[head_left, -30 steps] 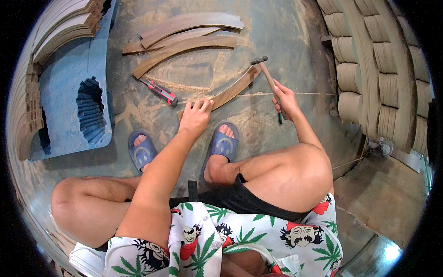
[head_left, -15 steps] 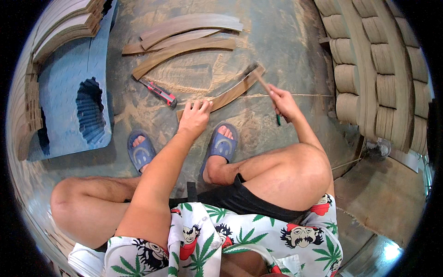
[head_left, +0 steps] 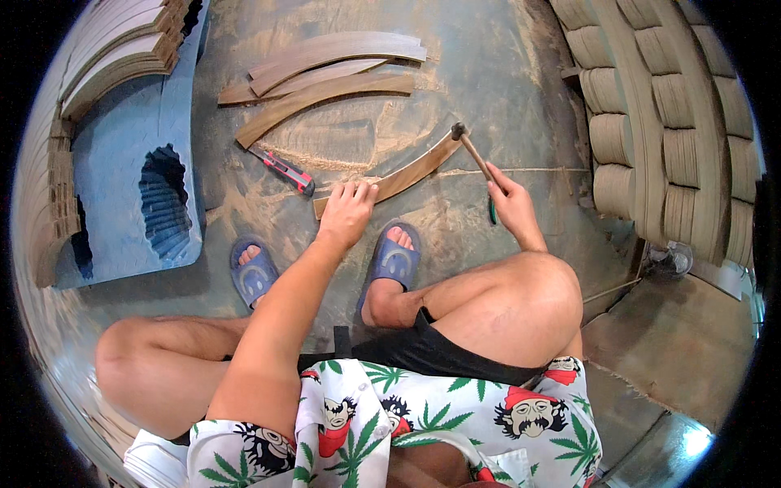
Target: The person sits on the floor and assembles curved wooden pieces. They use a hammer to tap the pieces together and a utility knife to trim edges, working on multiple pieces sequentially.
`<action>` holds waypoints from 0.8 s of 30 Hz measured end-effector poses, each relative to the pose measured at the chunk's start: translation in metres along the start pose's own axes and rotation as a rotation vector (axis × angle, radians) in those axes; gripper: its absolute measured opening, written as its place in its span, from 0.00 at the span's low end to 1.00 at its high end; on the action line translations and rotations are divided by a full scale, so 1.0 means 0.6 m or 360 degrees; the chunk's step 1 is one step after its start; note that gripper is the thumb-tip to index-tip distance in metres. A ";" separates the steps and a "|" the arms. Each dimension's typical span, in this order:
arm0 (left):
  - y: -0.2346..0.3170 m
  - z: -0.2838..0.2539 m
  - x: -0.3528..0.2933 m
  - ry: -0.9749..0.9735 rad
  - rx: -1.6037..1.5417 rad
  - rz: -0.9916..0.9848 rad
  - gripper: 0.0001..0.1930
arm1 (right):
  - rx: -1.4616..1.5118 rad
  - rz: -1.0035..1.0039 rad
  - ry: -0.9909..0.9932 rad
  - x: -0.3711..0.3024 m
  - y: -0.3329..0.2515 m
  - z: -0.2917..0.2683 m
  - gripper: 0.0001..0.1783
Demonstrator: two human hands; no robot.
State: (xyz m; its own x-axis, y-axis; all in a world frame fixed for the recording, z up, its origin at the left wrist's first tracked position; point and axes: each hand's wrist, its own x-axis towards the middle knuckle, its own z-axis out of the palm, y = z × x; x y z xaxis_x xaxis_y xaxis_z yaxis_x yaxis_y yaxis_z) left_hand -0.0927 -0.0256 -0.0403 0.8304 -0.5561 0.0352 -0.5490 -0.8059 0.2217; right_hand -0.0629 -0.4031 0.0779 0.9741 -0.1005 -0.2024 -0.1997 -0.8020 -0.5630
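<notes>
A curved wooden strip lies on the floor in front of my feet. My left hand presses its near left end down, fingers bent over the wood. In my right hand is a hammer with a wooden shaft; part of a green grip shows below the fingers. The dark hammer head is at the strip's far right end, and it looks to be touching the wood. Left of the strip lies a red and black utility knife, close to the tip of another curved piece.
Several curved wooden strips lie farther off on the dusty floor. To the left, a blue plastic pallet with a jagged hole bears stacked curved boards. Bundled curved pieces rise in rows on the right. My sandalled feet flank my left forearm.
The hammer head has come down and toward me onto the strip's far end, with my right hand a little lower. My left hand stays on the strip.
</notes>
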 end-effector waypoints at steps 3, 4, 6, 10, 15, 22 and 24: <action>0.006 -0.035 0.007 0.0210 0.0018 0.0100 0.29 | 0.0053 0.0171 -0.0004 -0.045 -0.026 -0.003 0.25; 0.010 -0.047 0.013 0.0254 0.0058 0.0109 0.28 | 0.0087 0.0150 0.0026 -0.052 -0.018 0.002 0.25; 0.013 -0.053 0.015 0.0248 0.0096 0.0109 0.27 | 0.0131 0.0108 0.0072 -0.068 -0.020 0.007 0.25; 0.015 -0.051 0.017 0.0175 0.0130 0.0121 0.28 | 0.0150 0.0109 0.0105 -0.093 -0.042 0.008 0.26; 0.024 -0.045 0.019 0.0150 0.0228 0.0181 0.30 | 0.0026 0.0091 0.0064 -0.115 -0.061 -0.004 0.27; 0.025 -0.048 0.018 0.0076 0.0194 0.0166 0.31 | -0.0067 0.0103 -0.0095 -0.162 0.029 0.015 0.27; 0.023 -0.051 0.019 0.0073 0.0190 0.0155 0.30 | -0.0005 0.0156 -0.0063 -0.163 0.024 0.017 0.28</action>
State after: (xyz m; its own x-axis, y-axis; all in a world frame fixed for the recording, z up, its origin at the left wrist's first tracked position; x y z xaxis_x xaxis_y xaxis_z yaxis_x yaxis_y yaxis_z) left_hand -0.0881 -0.0368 -0.0072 0.7748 -0.6249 0.0958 -0.6321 -0.7687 0.0977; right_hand -0.1619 -0.3989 0.0814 0.9450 -0.1551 -0.2878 -0.2932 -0.7913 -0.5366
